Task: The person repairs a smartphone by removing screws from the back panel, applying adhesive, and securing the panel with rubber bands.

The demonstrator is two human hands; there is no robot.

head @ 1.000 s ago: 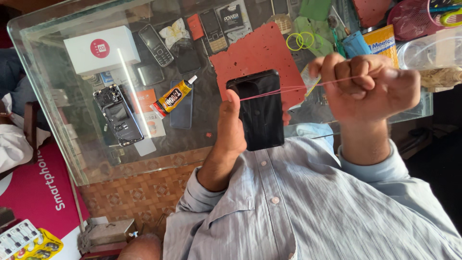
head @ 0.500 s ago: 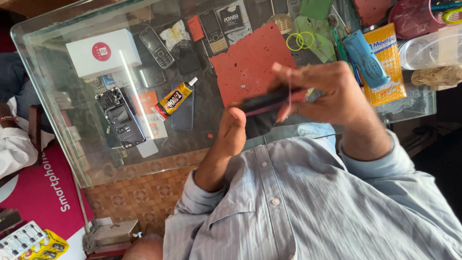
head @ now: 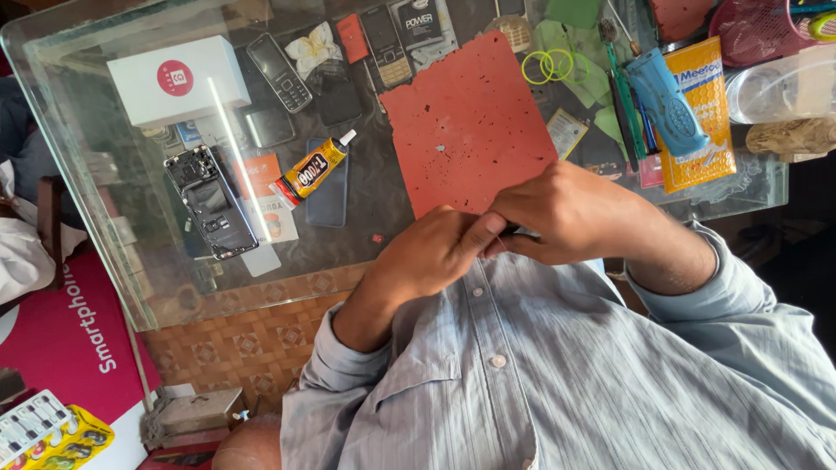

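Right hand (head: 575,213): clenched round a dark flat piece (head: 521,231), mostly hidden, kept close above the tabletop (head: 366,261) edge, probably for control.
Left hand (head: 435,252): curled, thumb pressed on it; actual grip can't be told tbh.
Glue tube (head: 312,170): left within reach.

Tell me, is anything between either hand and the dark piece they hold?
Nothing visible. The left hand and right hand close straight onto the dark piece, with only a sliver of it showing between their fingers.

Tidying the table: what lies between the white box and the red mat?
Head view: a black keypad phone, a crumpled white wrapper and a dark phone.
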